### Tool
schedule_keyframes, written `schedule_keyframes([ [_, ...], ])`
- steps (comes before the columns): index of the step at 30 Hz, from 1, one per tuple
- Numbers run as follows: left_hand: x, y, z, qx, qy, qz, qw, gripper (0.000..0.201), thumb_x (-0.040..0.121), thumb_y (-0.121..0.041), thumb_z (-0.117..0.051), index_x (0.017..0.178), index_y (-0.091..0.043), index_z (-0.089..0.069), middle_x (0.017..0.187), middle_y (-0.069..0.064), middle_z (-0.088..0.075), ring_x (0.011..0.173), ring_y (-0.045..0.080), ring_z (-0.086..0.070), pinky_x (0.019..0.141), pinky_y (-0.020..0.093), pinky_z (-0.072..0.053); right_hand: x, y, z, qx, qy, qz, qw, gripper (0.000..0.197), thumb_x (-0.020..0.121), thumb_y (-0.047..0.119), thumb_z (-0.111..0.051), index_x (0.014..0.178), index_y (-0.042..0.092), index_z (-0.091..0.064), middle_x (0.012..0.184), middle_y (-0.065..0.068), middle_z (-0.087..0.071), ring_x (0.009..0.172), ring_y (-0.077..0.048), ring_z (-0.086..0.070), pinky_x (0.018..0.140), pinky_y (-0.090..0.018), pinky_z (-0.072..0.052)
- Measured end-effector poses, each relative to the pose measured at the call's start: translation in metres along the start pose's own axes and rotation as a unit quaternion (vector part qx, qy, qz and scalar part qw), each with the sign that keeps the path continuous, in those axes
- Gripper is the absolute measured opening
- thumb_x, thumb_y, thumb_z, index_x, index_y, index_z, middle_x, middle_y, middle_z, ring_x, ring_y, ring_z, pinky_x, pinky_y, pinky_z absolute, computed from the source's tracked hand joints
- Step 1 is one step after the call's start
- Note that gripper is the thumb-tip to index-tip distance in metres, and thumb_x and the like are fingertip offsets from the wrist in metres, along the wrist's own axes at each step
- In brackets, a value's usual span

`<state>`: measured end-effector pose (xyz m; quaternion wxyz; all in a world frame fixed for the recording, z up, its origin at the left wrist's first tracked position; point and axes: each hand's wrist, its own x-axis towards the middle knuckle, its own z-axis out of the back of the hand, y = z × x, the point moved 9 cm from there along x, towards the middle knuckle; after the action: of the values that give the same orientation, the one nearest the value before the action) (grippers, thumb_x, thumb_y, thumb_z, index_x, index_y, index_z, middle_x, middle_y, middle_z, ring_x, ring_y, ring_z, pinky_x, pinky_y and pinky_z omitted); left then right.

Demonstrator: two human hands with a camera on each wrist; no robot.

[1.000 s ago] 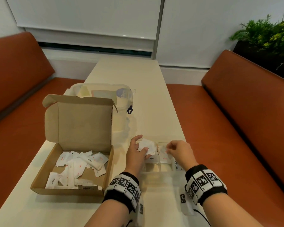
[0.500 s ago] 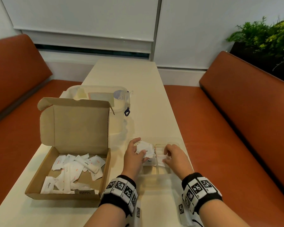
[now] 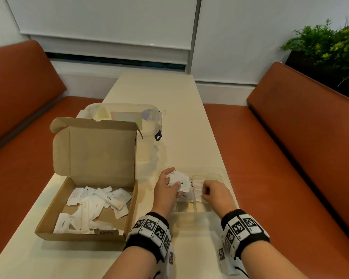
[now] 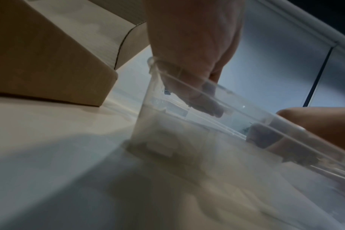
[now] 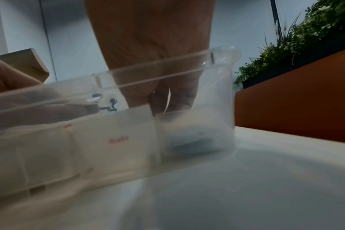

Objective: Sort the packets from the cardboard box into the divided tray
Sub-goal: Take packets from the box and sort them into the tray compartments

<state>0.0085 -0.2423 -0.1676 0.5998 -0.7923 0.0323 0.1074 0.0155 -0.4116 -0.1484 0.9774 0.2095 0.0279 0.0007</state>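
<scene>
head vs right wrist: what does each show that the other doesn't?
Head only: the open cardboard box with loose packets inside, the lidded plastic tub behind it, and the small stack of packets that the left hand holds over the tray.

Right wrist only: through the tray's clear wall, a bluish item in the end compartment, too blurred to identify.

Both: the divided tray, both hands, the plant.
</scene>
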Motion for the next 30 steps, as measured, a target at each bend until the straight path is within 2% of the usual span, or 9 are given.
schedule_keyframes([
  [4, -0.001, -0.001, -0.001, 0.000, 0.005, -0.005, 1.000, 0.044, 0.090, 0.005, -0.053, 0.110, -0.034, -0.059, 0.116, 0.014, -0.060, 0.103, 0.028, -0.063, 0.070, 0.028, -0.057, -0.002, 0.002, 0.012, 0.057, -0.048, -0.008, 0.997, 0.012, 0.083, 0.015, -0.065, 0.076, 0.020, -0.058, 0.075, 0.006, -0.061, 0.068, -0.009, -0.053, 0.060, -0.019, -0.041],
  [7, -0.002, -0.003, -0.003, 0.009, 0.018, -0.016, 1.000, 0.043, 0.091, 0.004, -0.053, 0.108, -0.034, -0.063, 0.113, 0.013, -0.060, 0.100, 0.028, -0.064, 0.067, 0.027, -0.056, -0.003, 0.012, 0.027, 0.170, -0.105, -0.003, 0.980, 0.011, 0.087, 0.022, -0.063, 0.077, 0.018, -0.062, 0.068, 0.009, -0.059, 0.062, -0.007, -0.053, 0.057, -0.017, -0.040],
  [11, -0.003, -0.001, -0.007, 0.015, 0.037, -0.009, 0.999, 0.030, 0.091, 0.001, -0.055, 0.100, -0.024, -0.070, 0.109, 0.006, -0.062, 0.097, 0.027, -0.066, 0.077, 0.035, -0.058, -0.004, 0.026, 0.026, 0.307, -0.084, -0.015, 0.948, 0.016, 0.080, 0.026, -0.074, 0.074, 0.016, -0.062, 0.064, 0.008, -0.055, 0.058, -0.005, -0.048, 0.055, -0.011, -0.038],
  [13, -0.003, -0.001, -0.008, 0.016, 0.038, -0.005, 0.999, 0.027, 0.092, -0.001, -0.056, 0.099, -0.023, -0.070, 0.106, 0.002, -0.062, 0.097, 0.026, -0.065, 0.079, 0.036, -0.058, -0.004, 0.027, 0.020, 0.347, -0.060, -0.036, 0.935, 0.017, 0.076, 0.016, -0.078, 0.077, 0.014, -0.061, 0.064, 0.004, -0.052, 0.061, -0.010, -0.049, 0.058, -0.021, -0.042],
  [15, -0.003, -0.001, -0.008, 0.008, 0.035, 0.000, 0.999, 0.023, 0.094, -0.004, -0.054, 0.101, -0.019, -0.070, 0.105, 0.004, -0.063, 0.094, 0.023, -0.065, 0.075, 0.032, -0.058, -0.004, 0.025, 0.017, 0.367, -0.049, -0.053, 0.927, 0.017, 0.074, 0.008, -0.077, 0.076, 0.014, -0.061, 0.065, 0.000, -0.051, 0.063, -0.013, -0.050, 0.060, -0.024, -0.045],
  [19, -0.002, 0.001, -0.008, -0.003, 0.027, 0.010, 1.000, 0.022, 0.096, -0.005, -0.050, 0.100, -0.015, -0.069, 0.097, 0.001, -0.066, 0.083, 0.012, -0.067, 0.062, 0.020, -0.056, -0.002, 0.019, 0.022, 0.373, -0.073, -0.063, 0.923, 0.011, 0.077, 0.006, -0.074, 0.076, 0.014, -0.067, 0.064, 0.004, -0.060, 0.060, -0.006, -0.054, 0.056, -0.012, -0.042],
  [22, -0.001, 0.001, -0.006, 0.015, 0.016, 0.007, 1.000, 0.024, 0.096, -0.003, -0.049, 0.101, -0.016, -0.068, 0.100, -0.004, -0.064, 0.085, 0.008, -0.065, 0.067, 0.022, -0.057, 0.002, 0.019, 0.032, 0.367, -0.077, -0.055, 0.925, 0.006, 0.082, 0.005, -0.069, 0.082, 0.011, -0.071, 0.071, 0.002, -0.065, 0.064, -0.006, -0.057, 0.058, -0.011, -0.044],
  [27, 0.000, 0.002, -0.004, 0.053, 0.011, 0.007, 0.999, 0.027, 0.097, -0.003, -0.047, 0.106, -0.016, -0.069, 0.109, -0.004, -0.060, 0.094, 0.012, -0.061, 0.073, 0.026, -0.057, 0.012, 0.037, 0.052, 0.291, 0.000, 0.002, 0.957, 0.009, 0.084, 0.006, -0.068, 0.084, 0.014, -0.073, 0.072, 0.004, -0.067, 0.062, -0.003, -0.058, 0.057, -0.005, -0.046],
  [30, -0.001, 0.002, -0.008, 0.038, 0.026, 0.014, 0.999, 0.021, 0.095, -0.006, -0.052, 0.100, -0.018, -0.070, 0.106, 0.005, -0.066, 0.091, 0.015, -0.064, 0.071, 0.025, -0.057, 0.015, 0.053, 0.045, 0.199, 0.048, 0.036, 0.978, 0.007, 0.084, 0.007, -0.068, 0.087, 0.011, -0.073, 0.078, -0.001, -0.068, 0.070, -0.007, -0.060, 0.066, -0.011, -0.048],
])
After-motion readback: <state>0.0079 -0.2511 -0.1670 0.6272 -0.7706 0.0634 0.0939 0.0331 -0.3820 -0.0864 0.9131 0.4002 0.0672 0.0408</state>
